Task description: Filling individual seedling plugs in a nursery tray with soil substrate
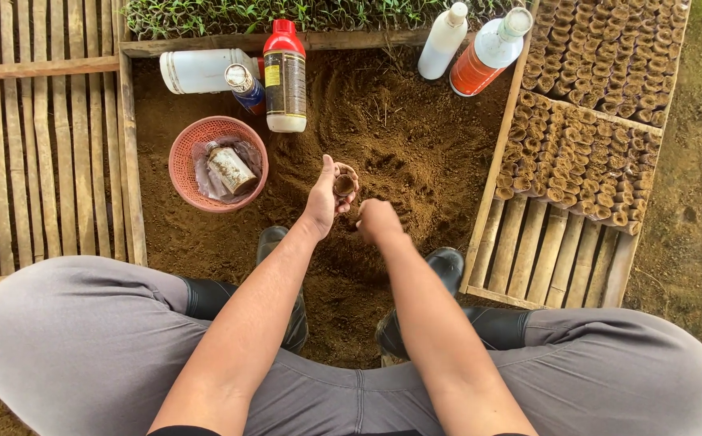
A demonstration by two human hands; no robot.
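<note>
My left hand [325,197] holds a small rolled leaf pot [344,183], open end up and filled with brown soil. My right hand [378,220] is closed just to the right of it, fingers curled down over the soil pile [383,137]; whether it holds soil I cannot tell. Both hands hover above loose brown soil between my black boots [446,266].
A pink basket [191,137] with a plastic bag and a can sits at left. A red-capped bottle [285,77], a white jug [202,70], a white bottle [442,40] and an orange bottle [486,55] stand behind. A bamboo tray [545,250] holds several filled pots [585,137].
</note>
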